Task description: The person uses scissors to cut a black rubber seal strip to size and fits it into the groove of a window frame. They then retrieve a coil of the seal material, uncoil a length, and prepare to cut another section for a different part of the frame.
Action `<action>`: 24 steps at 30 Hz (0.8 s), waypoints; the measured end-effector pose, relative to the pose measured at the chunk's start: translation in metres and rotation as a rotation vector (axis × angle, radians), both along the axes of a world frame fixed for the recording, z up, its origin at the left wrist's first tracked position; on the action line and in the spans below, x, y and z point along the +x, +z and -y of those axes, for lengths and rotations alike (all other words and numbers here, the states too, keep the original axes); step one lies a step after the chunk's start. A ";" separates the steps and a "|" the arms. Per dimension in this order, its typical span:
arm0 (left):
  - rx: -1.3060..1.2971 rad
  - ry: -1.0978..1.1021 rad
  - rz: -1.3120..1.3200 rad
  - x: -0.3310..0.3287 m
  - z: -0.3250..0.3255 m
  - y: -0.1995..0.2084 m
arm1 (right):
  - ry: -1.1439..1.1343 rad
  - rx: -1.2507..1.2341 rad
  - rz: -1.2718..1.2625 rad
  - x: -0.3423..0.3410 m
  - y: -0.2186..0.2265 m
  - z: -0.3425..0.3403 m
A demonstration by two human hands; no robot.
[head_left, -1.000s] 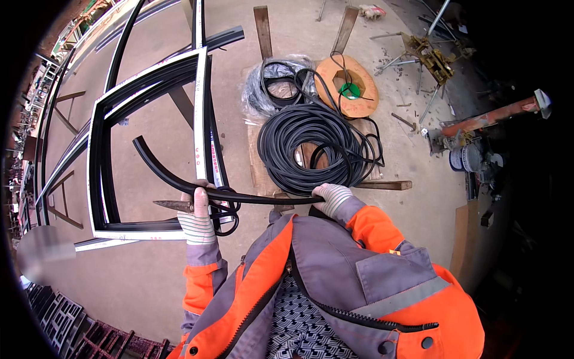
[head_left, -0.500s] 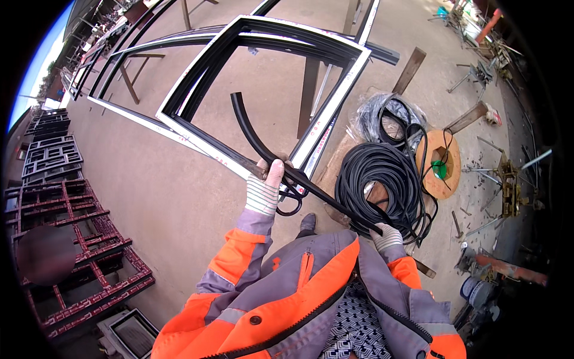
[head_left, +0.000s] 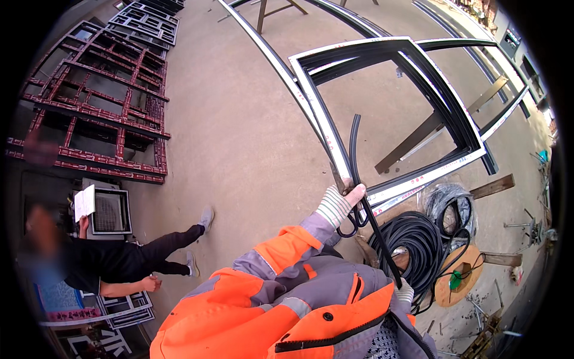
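My left hand (head_left: pixel 339 204), in a striped white glove, is closed around a black rubber sealing strip (head_left: pixel 354 146) and a pair of scissors (head_left: pixel 347 234). The looped scissor handles hang below the fist. One end of the strip sticks up in a slight curve above that hand. Lower down, my gloved right hand (head_left: pixel 405 291) grips the same strip near my jacket, partly hidden by it. Just beyond my left hand lies a black-and-white window frame (head_left: pixel 310 90), propped on other frames. A large coil of black rubber strip (head_left: pixel 412 230) rests beside my right hand.
At the left, a person (head_left: pixel 113 263) in dark clothes holds a white sheet (head_left: pixel 84 203). Behind them stand maroon-wrapped frames (head_left: pixel 122 119). An orange-brown reel (head_left: pixel 445 290), a clear plastic bag (head_left: pixel 433 200) and wooden bars (head_left: pixel 493 186) lie at the right.
My view has swung left, so the frames and coil sit further right and the person at the left has come into view. Both hands keep hold of the strip.
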State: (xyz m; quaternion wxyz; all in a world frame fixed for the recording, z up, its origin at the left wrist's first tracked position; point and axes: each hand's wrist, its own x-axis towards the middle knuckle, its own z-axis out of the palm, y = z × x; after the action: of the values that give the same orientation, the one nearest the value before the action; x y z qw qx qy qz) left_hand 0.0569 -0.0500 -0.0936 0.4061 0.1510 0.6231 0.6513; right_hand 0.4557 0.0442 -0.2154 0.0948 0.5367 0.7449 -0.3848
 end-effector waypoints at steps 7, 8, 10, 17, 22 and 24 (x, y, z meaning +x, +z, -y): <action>0.032 0.125 0.064 -0.015 0.027 -0.004 | 0.066 0.024 0.026 -0.021 0.002 -0.010; 0.042 0.128 0.076 -0.016 0.024 0.000 | 0.020 0.030 0.028 -0.017 -0.004 -0.012; 0.077 0.163 0.080 -0.018 0.022 -0.003 | 0.012 0.050 -0.029 -0.014 -0.008 -0.015; 0.072 0.219 0.029 -0.028 0.014 -0.005 | 0.120 0.039 0.095 -0.066 0.078 -0.020; 0.101 0.235 0.042 -0.054 -0.001 -0.007 | 0.165 0.112 0.180 -0.029 0.093 -0.036; 0.081 0.214 0.002 -0.068 -0.005 -0.010 | 0.105 0.127 0.166 -0.012 0.102 -0.044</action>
State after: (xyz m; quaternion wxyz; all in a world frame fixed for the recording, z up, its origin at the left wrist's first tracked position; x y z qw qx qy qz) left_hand -0.0108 -0.0447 -0.1038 0.3283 0.0993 0.6083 0.7158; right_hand 0.4436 0.0877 -0.1129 0.1420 0.5320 0.7844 -0.2856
